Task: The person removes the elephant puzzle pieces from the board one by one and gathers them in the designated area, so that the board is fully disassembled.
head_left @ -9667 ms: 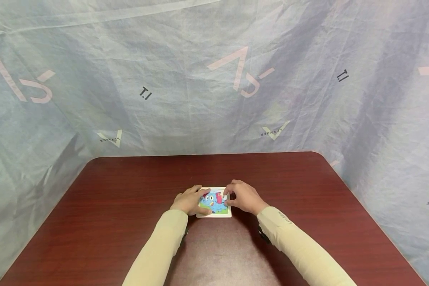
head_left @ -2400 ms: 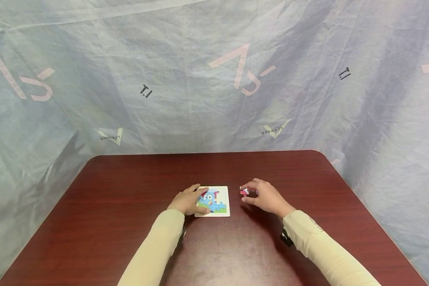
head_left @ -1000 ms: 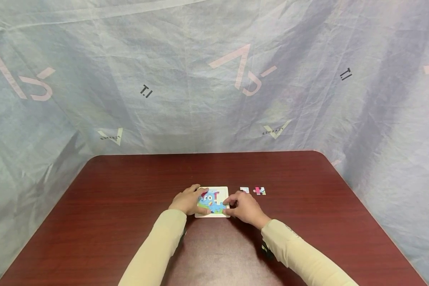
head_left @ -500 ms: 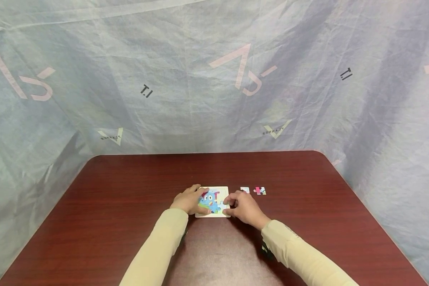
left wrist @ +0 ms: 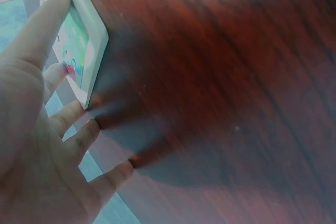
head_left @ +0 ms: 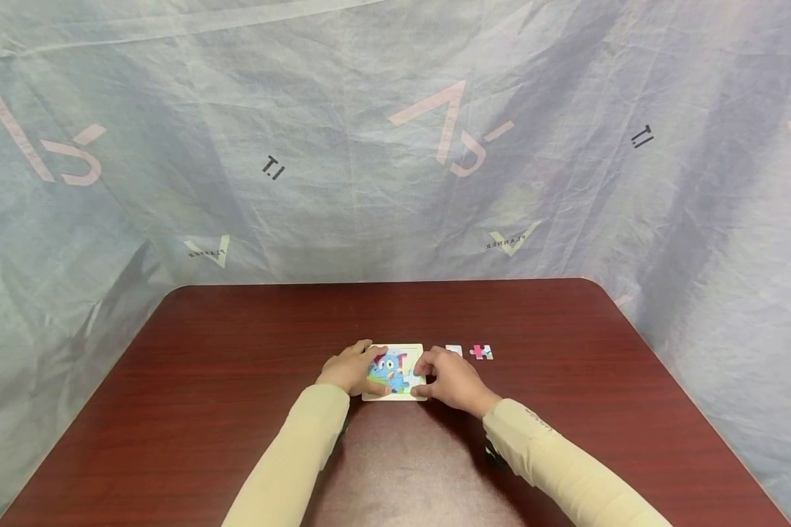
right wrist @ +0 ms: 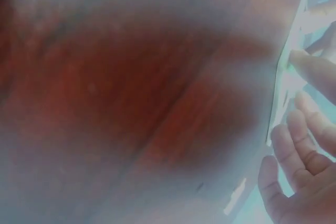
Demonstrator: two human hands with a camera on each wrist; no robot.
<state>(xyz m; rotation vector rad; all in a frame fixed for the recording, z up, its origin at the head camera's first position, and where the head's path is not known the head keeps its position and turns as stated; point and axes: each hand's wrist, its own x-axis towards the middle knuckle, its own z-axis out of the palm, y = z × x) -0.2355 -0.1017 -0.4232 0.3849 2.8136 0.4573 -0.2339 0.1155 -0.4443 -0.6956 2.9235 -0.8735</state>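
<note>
A small jigsaw puzzle board (head_left: pixel 395 399) with a cartoon blue animal and a pale frame lies flat on the table. My left hand (head_left: pixel 348 369) rests on its left side, thumb and index finger spread over the picture, the other fingertips down on the table in the left wrist view. At the board's lower right corner, my right hand (head_left: pixel 453 380) pinches a puzzle piece between thumb and index finger; most of that piece is hidden by the fingers. Pale, bare backing shows in the right part of the board.
Beyond the right hand lie two loose spots of puzzle pieces: a pale piece (head_left: pixel 453 350) and a pink-and-white cluster (head_left: pixel 481 352). The reddish-brown table (head_left: pixel 237 322) extends around. A grey printed cloth (head_left: pixel 343 146) hangs behind it.
Earlier the right hand carried pieces from the board to the table's right, then returned. In the last second, the lower right of the picture turned from coloured to pale backing. Left hand stayed.
</note>
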